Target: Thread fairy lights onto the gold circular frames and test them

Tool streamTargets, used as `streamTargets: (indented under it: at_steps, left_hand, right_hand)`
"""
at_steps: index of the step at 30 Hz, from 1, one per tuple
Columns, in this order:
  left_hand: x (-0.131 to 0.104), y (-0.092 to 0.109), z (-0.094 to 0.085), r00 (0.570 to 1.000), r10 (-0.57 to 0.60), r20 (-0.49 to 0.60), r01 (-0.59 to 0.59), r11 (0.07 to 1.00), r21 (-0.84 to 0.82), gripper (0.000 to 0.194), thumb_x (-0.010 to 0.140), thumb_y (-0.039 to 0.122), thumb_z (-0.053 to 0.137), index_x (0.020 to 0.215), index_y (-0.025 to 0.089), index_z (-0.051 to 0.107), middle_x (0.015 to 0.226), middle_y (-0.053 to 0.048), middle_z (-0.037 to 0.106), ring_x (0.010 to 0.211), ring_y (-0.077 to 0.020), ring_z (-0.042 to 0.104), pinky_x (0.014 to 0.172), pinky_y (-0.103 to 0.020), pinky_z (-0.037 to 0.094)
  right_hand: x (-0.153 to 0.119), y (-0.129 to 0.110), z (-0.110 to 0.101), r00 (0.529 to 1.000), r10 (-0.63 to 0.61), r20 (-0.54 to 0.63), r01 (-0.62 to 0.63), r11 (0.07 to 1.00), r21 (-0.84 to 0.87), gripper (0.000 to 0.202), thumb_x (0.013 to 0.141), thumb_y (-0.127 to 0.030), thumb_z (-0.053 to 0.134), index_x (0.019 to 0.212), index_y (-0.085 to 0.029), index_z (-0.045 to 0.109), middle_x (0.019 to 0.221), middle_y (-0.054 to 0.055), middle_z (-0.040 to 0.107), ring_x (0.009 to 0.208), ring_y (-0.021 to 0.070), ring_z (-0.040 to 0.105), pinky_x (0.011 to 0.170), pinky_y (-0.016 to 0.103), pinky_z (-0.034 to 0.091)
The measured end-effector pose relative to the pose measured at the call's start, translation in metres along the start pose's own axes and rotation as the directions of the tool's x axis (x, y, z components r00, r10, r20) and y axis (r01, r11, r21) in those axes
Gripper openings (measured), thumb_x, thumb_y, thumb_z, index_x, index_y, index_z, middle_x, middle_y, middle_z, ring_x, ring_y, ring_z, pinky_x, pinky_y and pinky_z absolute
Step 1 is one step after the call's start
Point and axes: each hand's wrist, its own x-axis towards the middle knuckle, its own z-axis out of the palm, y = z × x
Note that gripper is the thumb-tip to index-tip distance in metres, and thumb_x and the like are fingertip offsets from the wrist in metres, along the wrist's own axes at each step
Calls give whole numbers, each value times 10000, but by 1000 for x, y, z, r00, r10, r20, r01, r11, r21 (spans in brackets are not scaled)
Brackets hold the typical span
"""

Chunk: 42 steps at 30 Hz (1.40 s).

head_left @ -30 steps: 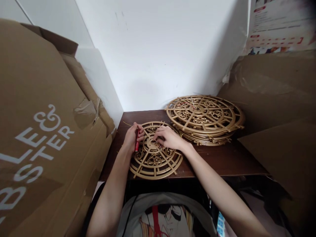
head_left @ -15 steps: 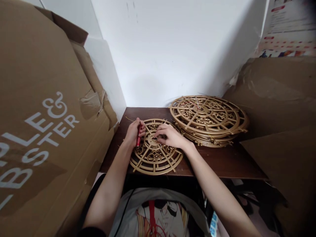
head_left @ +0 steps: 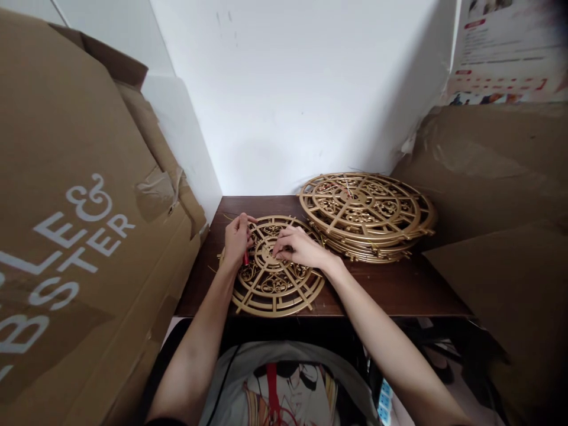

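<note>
Curled fingers of the left hand (head_left: 238, 238) close around a slim red rod (head_left: 246, 258), most of it hidden by the palm; its lower end pokes out below the fingers. Right hand (head_left: 298, 246): wrist low, fingers bent, tips drawn near each other at the centre of a gold disc (head_left: 268, 257). Whether they pinch anything, cannot tell; the tips are too small and partly covered.

Disc lies flat on the dark brown table (head_left: 377, 291), near its front edge, between the two forearms. Round openwork: hub, spokes, rings, scrolls between. Left hand sits over its left side, right hand over its right side. Thin wire (head_left: 229, 218) sticks out behind the left hand, toward the back of the table.

Farther back and to the right, a stack of similar discs (head_left: 364, 219), the top ones slightly tilted and overhanging those below. Pale, thin strand near the top hub.

Surroundings: cardboard box (head_left: 53, 177) with white lettering at left, brown cardboard (head_left: 501, 171) at right, white wall (head_left: 284, 89) behind. Person's printed shirt (head_left: 293, 395) below the table edge.
</note>
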Motion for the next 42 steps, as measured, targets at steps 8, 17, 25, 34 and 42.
streamTargets:
  at_steps: [8, 17, 25, 34, 42]
  left_hand:
    - [2, 8, -3, 972, -218, 90, 231, 958, -169, 255, 817, 343, 680, 827, 91, 646, 556, -7, 547, 383, -20, 349, 312, -104, 213]
    - [-1, 8, 0, 939, -329, 103, 339, 934, -111, 729, 716, 76, 741, 1370, 110, 423, 783, -105, 720, 421, -31, 406, 324, -109, 232]
    - [-8, 4, 2, 953, -204, 224, 180, 976, 124, 548, 628, 244, 826, 1138, 140, 653, 597, 26, 587, 365, 4, 293, 334, -127, 196]
    - [-13, 3, 3, 922, -200, 331, 20, 879, 476, 238, 653, 324, 783, 734, 126, 681, 482, 30, 522, 410, -58, 416, 393, -163, 283]
    - [-13, 6, 3, 918, -185, 350, -28, 852, 523, 216, 685, 334, 713, 755, 137, 659, 513, 46, 520, 442, -73, 424, 440, -193, 321]
  right_hand:
    - [5, -5, 2, 980, 63, -189, -21, 976, 215, 92, 850, -137, 634, 859, -156, 723, 836, 49, 698, 817, 173, 606, 793, 303, 447]
    - [7, 0, 7, 931, 219, -291, -87, 909, 407, 138, 811, -138, 617, 848, -166, 747, 881, 51, 702, 732, 144, 599, 694, 273, 451]
    - [15, 4, 21, 858, 429, -282, -107, 687, 719, 227, 712, -280, 718, 895, -147, 713, 709, 15, 682, 607, 119, 572, 602, 247, 459]
    - [17, 7, 23, 802, 492, -339, -69, 640, 765, 186, 683, -257, 725, 831, -151, 687, 709, 16, 679, 622, 122, 598, 646, 268, 503]
    - [13, -10, 11, 755, 175, -632, 68, 937, 342, 134, 839, -197, 585, 942, -189, 672, 942, 70, 678, 896, 184, 647, 834, 357, 535]
